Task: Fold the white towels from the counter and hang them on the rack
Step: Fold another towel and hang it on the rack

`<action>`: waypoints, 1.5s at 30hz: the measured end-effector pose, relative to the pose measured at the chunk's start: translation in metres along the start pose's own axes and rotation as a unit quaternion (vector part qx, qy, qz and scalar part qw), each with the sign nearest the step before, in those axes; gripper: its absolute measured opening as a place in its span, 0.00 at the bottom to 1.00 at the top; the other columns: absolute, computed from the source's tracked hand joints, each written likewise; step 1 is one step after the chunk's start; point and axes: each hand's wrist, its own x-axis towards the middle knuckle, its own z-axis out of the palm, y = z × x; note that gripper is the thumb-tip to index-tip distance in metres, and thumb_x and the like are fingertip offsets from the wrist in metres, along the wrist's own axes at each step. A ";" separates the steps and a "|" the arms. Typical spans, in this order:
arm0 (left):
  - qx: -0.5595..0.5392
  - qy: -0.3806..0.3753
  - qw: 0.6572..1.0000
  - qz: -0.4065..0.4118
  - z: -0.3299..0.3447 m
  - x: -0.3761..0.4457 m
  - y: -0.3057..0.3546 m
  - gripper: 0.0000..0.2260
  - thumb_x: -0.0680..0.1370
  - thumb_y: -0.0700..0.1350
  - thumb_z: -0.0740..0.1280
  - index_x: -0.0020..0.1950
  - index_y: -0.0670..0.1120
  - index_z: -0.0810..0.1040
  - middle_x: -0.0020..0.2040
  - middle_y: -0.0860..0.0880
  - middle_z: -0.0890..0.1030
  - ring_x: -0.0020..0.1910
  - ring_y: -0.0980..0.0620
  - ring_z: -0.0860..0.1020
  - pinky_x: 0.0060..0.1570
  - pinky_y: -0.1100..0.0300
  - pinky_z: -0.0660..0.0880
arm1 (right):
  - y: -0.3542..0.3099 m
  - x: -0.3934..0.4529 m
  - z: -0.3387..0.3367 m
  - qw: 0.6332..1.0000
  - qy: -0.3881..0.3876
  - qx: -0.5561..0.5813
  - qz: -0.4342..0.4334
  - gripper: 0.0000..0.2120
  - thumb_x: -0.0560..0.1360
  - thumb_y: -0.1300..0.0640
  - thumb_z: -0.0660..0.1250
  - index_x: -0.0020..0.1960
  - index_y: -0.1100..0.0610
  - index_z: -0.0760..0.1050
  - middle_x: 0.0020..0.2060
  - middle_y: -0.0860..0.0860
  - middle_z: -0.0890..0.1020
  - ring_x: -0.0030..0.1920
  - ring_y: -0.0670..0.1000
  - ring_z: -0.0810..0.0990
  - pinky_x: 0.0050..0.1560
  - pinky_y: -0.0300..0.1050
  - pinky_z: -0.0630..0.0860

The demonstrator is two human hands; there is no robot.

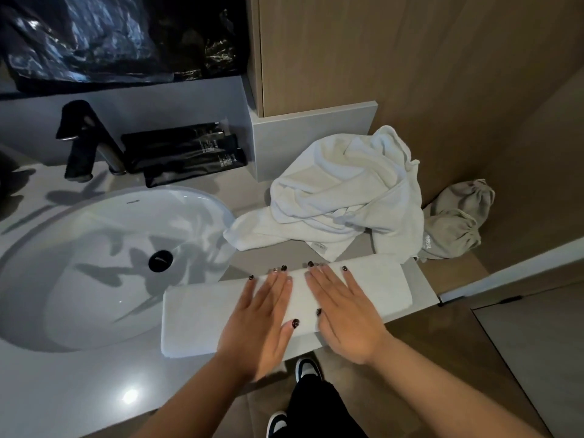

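Note:
A white towel folded into a long strip (196,314) lies along the front edge of the grey counter (79,390), its left end over the rim of the sink. My left hand (262,324) and my right hand (341,308) press flat on its middle, side by side, fingers straight. A second white towel (341,197) lies crumpled in a heap behind the strip, at the counter's right end. No rack is in view.
A white oval sink (94,263) with a black drain fills the left. A black faucet (79,143) and black toiletry packets (183,153) stand behind it. A grey cloth bag (458,222) lies to the right of the heap. Wooden panels rise behind.

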 end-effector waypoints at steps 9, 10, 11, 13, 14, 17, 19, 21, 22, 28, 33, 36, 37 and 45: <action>-0.009 -0.017 0.997 -0.081 0.008 -0.011 -0.010 0.35 0.81 0.64 0.48 0.77 0.40 0.62 0.77 0.42 0.62 0.77 0.44 0.60 0.73 0.45 0.55 | 0.048 -0.026 0.000 0.994 -0.022 -0.027 0.102 0.34 0.82 0.38 0.44 0.80 0.59 0.51 0.79 0.55 0.56 0.79 0.52 0.48 0.76 0.53 0.46; -0.010 -0.017 0.995 -0.100 0.007 -0.014 -0.013 0.35 0.81 0.65 0.48 0.78 0.40 0.62 0.77 0.42 0.62 0.77 0.44 0.60 0.73 0.45 0.54 | 0.051 -0.028 -0.002 0.994 -0.034 -0.029 0.103 0.35 0.82 0.37 0.42 0.80 0.59 0.50 0.79 0.54 0.55 0.79 0.52 0.48 0.76 0.53 0.46; -0.012 -0.013 0.993 -0.116 0.007 -0.018 -0.017 0.36 0.80 0.66 0.47 0.78 0.41 0.62 0.78 0.43 0.62 0.77 0.45 0.60 0.73 0.46 0.54 | 0.053 -0.028 -0.003 0.994 -0.041 -0.028 0.102 0.35 0.81 0.36 0.41 0.80 0.59 0.49 0.79 0.54 0.54 0.79 0.52 0.46 0.75 0.52 0.45; -0.033 -0.007 0.991 -0.131 0.004 -0.024 -0.023 0.36 0.80 0.66 0.47 0.78 0.41 0.62 0.78 0.44 0.62 0.78 0.46 0.59 0.74 0.47 0.51 | 0.052 -0.027 -0.005 0.994 -0.043 -0.022 0.102 0.37 0.80 0.35 0.37 0.80 0.58 0.46 0.79 0.53 0.50 0.79 0.52 0.43 0.75 0.51 0.42; -0.041 -0.011 0.990 -0.132 0.003 -0.024 -0.024 0.36 0.80 0.66 0.47 0.78 0.41 0.62 0.78 0.44 0.62 0.78 0.47 0.58 0.75 0.48 0.50 | 0.051 -0.026 -0.006 0.994 -0.037 -0.014 0.102 0.37 0.79 0.34 0.35 0.80 0.57 0.43 0.79 0.53 0.48 0.79 0.52 0.40 0.75 0.51 0.40; -0.060 -0.016 0.990 -0.126 0.002 -0.019 -0.030 0.35 0.80 0.66 0.47 0.78 0.43 0.62 0.78 0.46 0.64 0.78 0.47 0.59 0.75 0.49 0.48 | 0.043 -0.027 -0.013 0.991 -0.052 0.036 0.119 0.40 0.75 0.32 0.31 0.78 0.54 0.35 0.77 0.48 0.36 0.76 0.49 0.30 0.76 0.48 0.33; -0.096 -0.006 0.988 -0.120 -0.002 -0.008 -0.038 0.34 0.79 0.66 0.49 0.76 0.44 0.65 0.75 0.46 0.68 0.75 0.47 0.64 0.75 0.48 0.53 | 0.030 -0.033 -0.013 0.981 -0.027 0.109 0.155 0.39 0.76 0.31 0.36 0.79 0.53 0.38 0.77 0.46 0.37 0.76 0.47 0.30 0.76 0.43 0.32; -0.136 0.012 0.984 -0.117 -0.011 0.005 -0.044 0.32 0.79 0.66 0.50 0.71 0.45 0.74 0.66 0.46 0.77 0.65 0.45 0.75 0.68 0.48 0.68 | 0.010 -0.041 -0.008 0.956 0.058 0.202 0.204 0.31 0.81 0.41 0.53 0.79 0.53 0.52 0.79 0.46 0.46 0.78 0.46 0.37 0.76 0.41 0.38; -0.153 0.038 0.981 -0.115 -0.014 0.012 -0.043 0.31 0.78 0.65 0.51 0.66 0.46 0.78 0.61 0.47 0.81 0.59 0.45 0.79 0.62 0.49 0.73 | -0.003 -0.046 -0.005 0.933 0.108 0.249 0.237 0.27 0.81 0.48 0.61 0.77 0.53 0.59 0.79 0.47 0.52 0.78 0.46 0.42 0.76 0.41 0.43; -0.203 -0.074 0.966 -0.143 -0.021 0.027 -0.008 0.26 0.72 0.69 0.63 0.63 0.54 0.75 0.57 0.54 0.76 0.56 0.53 0.73 0.57 0.57 0.72 | -0.073 -0.061 -0.004 0.770 0.204 0.389 0.463 0.33 0.74 0.63 0.71 0.74 0.53 0.60 0.75 0.51 0.55 0.74 0.51 0.54 0.75 0.48 0.55; -0.236 -0.072 0.954 -0.171 -0.018 0.017 0.018 0.23 0.71 0.69 0.67 0.56 0.54 0.75 0.51 0.55 0.74 0.50 0.54 0.73 0.50 0.59 0.73 | -0.082 -0.062 -0.003 0.479 0.243 0.617 0.575 0.37 0.72 0.64 0.74 0.75 0.59 0.59 0.70 0.57 0.66 0.65 0.57 0.72 0.65 0.51 0.71; -0.238 -0.063 0.948 -0.203 -0.019 0.010 0.033 0.24 0.71 0.69 0.67 0.57 0.54 0.75 0.51 0.54 0.75 0.50 0.54 0.73 0.49 0.58 0.73 | -0.074 -0.065 0.006 0.323 0.192 0.766 0.521 0.18 0.75 0.62 0.71 0.64 0.60 0.73 0.55 0.56 0.82 0.55 0.55 0.81 0.50 0.49 0.81; -0.241 -0.056 0.946 -0.211 -0.017 0.007 0.037 0.24 0.71 0.69 0.67 0.57 0.53 0.75 0.51 0.54 0.75 0.50 0.53 0.74 0.50 0.57 0.74 | -0.070 -0.067 0.010 0.318 0.179 0.786 0.499 0.15 0.76 0.62 0.70 0.61 0.59 0.75 0.53 0.56 0.83 0.54 0.54 0.82 0.50 0.50 0.81; -0.273 -0.045 0.940 -0.200 -0.008 -0.023 0.078 0.17 0.74 0.64 0.68 0.51 0.53 0.75 0.47 0.54 0.74 0.46 0.53 0.74 0.45 0.59 0.71 | -0.045 -0.092 0.012 0.404 0.172 0.787 0.433 0.17 0.76 0.61 0.71 0.63 0.55 0.75 0.54 0.52 0.84 0.55 0.55 0.82 0.59 0.56 0.78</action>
